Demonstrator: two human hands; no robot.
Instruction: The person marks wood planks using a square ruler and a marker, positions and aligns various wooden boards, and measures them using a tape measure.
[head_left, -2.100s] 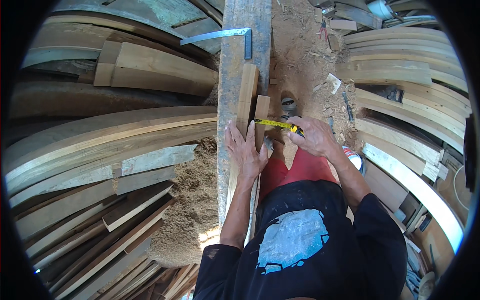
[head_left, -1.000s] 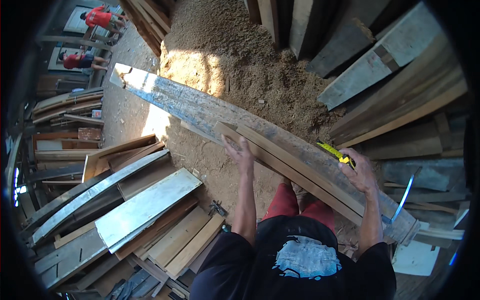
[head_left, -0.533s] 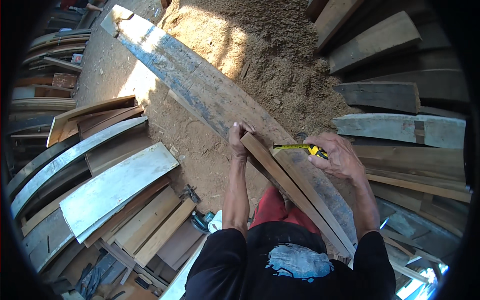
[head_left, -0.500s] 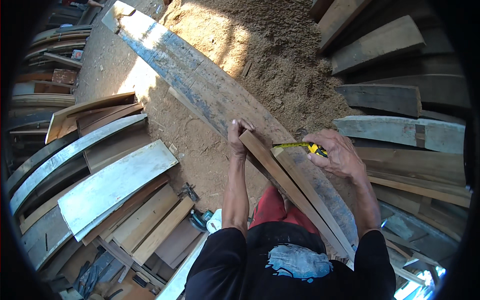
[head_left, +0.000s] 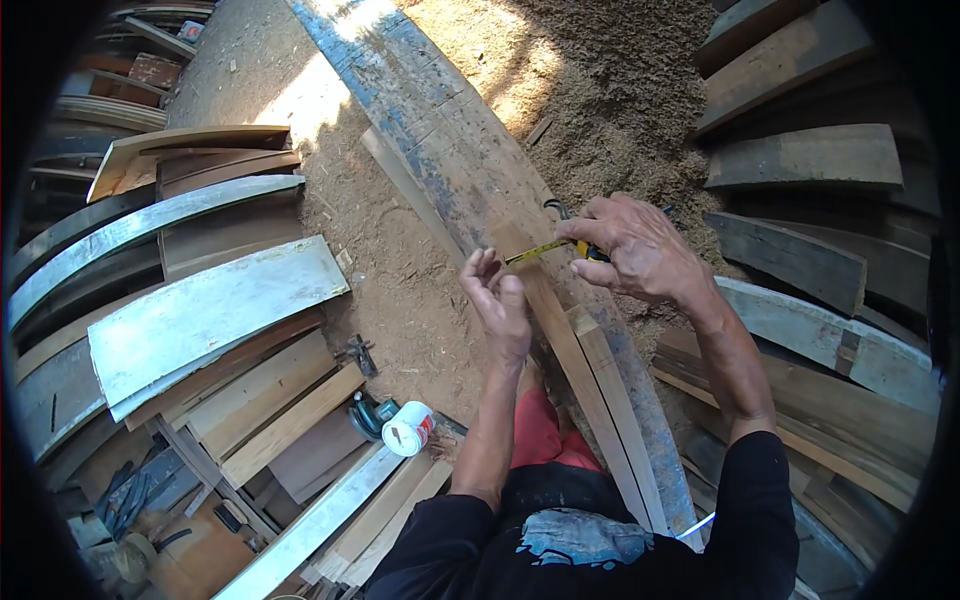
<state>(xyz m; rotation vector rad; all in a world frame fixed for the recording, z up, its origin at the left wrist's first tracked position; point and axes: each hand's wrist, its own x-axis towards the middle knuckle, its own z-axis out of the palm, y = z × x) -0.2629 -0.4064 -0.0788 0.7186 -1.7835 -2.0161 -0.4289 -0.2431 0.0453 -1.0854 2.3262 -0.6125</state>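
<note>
My right hand (head_left: 645, 255) is closed around a yellow and black tape measure (head_left: 592, 251). A short length of its yellow blade (head_left: 537, 251) runs out leftward, above the far end of a long wooden batten (head_left: 572, 345). Close to the blade's tip is my left hand (head_left: 500, 308), its fingers and thumb apart; whether a fingertip touches the blade is unclear. A second, shorter batten (head_left: 608, 375) lies along the right side of the first. Both slant toward my body over a long, worn plank bench (head_left: 440, 120) with blue paint stains.
Stacked boards and a pale, white-faced panel (head_left: 220, 315) fill the left side. A white tub (head_left: 408, 430) sits beside a green power tool (head_left: 366, 412). More timber (head_left: 810, 160) is piled at the right. Sawdust (head_left: 620, 90) covers the ground beyond the bench.
My left hand has let go of the long batten and opened near the tape's tip. My right hand has raised the tape measure farther away, from the shorter batten's end to the longer one's.
</note>
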